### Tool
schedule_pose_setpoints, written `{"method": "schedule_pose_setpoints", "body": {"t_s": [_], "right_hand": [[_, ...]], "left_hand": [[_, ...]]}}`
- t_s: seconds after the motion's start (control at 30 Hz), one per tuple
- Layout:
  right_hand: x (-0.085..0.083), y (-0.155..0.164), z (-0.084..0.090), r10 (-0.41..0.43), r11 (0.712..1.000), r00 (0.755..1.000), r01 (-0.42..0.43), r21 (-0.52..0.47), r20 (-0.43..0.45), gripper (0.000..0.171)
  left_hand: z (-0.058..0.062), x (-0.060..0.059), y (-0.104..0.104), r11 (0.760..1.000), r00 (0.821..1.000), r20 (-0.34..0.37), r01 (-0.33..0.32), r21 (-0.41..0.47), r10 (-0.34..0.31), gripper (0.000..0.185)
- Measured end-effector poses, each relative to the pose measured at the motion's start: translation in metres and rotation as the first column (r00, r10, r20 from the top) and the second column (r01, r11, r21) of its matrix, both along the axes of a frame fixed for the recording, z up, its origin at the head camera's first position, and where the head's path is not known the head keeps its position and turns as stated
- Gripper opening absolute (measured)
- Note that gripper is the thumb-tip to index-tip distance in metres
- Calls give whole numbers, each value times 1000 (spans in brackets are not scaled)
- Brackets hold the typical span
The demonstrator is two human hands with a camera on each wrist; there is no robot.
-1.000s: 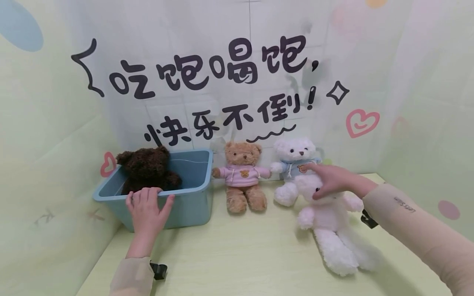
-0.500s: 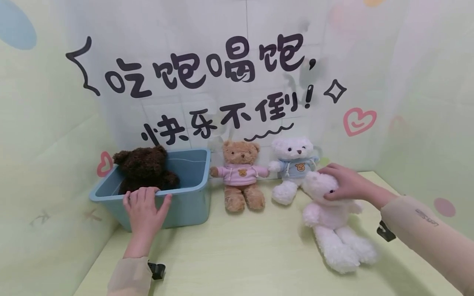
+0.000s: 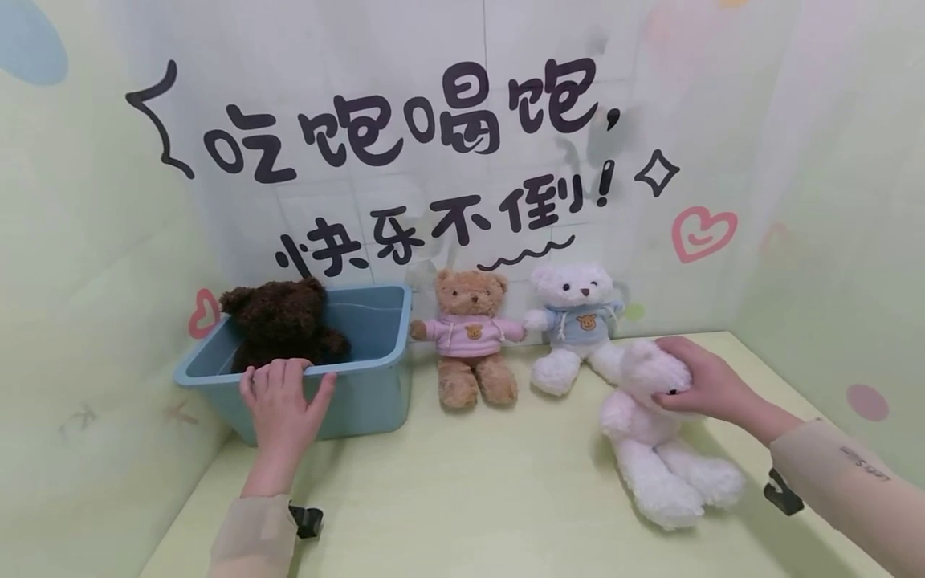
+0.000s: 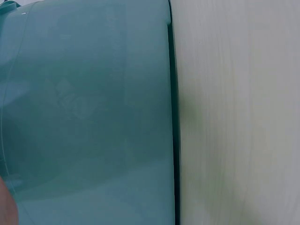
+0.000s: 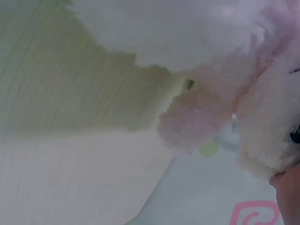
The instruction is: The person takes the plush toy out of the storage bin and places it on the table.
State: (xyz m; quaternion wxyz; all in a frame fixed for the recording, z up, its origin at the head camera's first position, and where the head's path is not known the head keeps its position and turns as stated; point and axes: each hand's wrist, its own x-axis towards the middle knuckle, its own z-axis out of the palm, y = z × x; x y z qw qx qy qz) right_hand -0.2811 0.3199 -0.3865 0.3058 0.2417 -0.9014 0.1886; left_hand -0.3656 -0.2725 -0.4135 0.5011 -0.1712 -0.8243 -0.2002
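Observation:
In the head view my left hand [image 3: 283, 409] grips the front rim of a blue plastic bin [image 3: 364, 405], its fingers over the edge. The left wrist view is mostly filled by the bin's wall [image 4: 93, 108]. A dark brown teddy bear [image 3: 278, 313] sits inside that bin. My right hand [image 3: 711, 384] grips an undressed white teddy bear [image 3: 646, 421] by the head, at the table's right side; its legs point toward me. Close up in the right wrist view, white fur [image 5: 178, 33] and a fingertip [image 5: 287, 197] show.
A tan teddy bear [image 3: 470, 337] in a pink hoodie sits against the back wall. To its right sits a white teddy bear [image 3: 578, 321] in a blue hoodie, close behind the held bear. Printed curtains [image 3: 462, 136] bound the pale table [image 3: 462, 490].
My right hand has moved right and slightly down with the white bear's head, away from the bear in the blue hoodie. My left hand stays on the bin.

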Motion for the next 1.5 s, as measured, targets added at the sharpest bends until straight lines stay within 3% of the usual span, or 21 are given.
{"method": "schedule_pose_setpoints", "body": {"t_s": [0.13, 0.3, 0.4, 0.5, 0.7, 0.8, 0.97, 1.1, 1.2, 1.27, 1.37, 1.43, 1.5], "right_hand": [[8, 3, 9, -33, 999, 999, 34, 12, -43, 68], [9, -7, 19, -11, 1000, 987, 13, 13, -160, 67], [5, -15, 26, 14, 999, 968, -22, -30, -250, 62], [2, -23, 27, 46, 996, 930, -70, -52, -365, 60], [3, -34, 3, 189, 982, 844, -161, 99, -502, 70], [6, -39, -10, 227, 974, 833, -182, 136, -504, 68], [10, -47, -29, 220, 975, 830, -165, 150, -513, 66], [15, -52, -43, 198, 979, 831, -142, 147, -519, 65], [15, -54, -41, 179, 982, 861, -125, 144, -475, 62], [13, -54, -28, 161, 983, 889, -106, 150, -428, 65], [9, -54, 3, 109, 985, 948, -62, 162, -299, 67], [5, -53, 26, 75, 981, 982, -42, 187, -172, 61], [2, -53, 45, 38, 971, 999, -36, 236, -2, 55]], "left_hand": [[3, -1, 1, 1000, 1000, 3, 2, -3, -2, 68], [2, 1, 0, 1000, 1000, 14, -6, 8, 6, 69], [3, 3, -1, 1000, 1000, 11, -10, 5, 10, 69], [4, 5, -1, 1000, 1000, 6, -7, -7, 7, 68], [2, 4, 2, 1000, 1000, 9, 6, -10, -6, 67], [2, 4, 2, 1000, 1000, 14, 5, -10, -5, 66], [1, 4, -1, 1000, 1000, 17, 6, -2, -6, 64], [2, 4, -1, 1000, 1000, 5, 10, 2, -10, 65], [3, 4, -1, 1000, 1000, -4, 11, 1, -11, 66], [3, 4, -1, 1000, 1000, -6, 11, 4, -11, 66], [2, 4, -1, 1000, 1000, -2, 6, 3, -6, 68], [1, 4, -1, 1000, 1000, 1, 5, -2, -5, 70], [1, 3, -1, 1000, 1000, -1, 2, -5, -2, 70]]}}
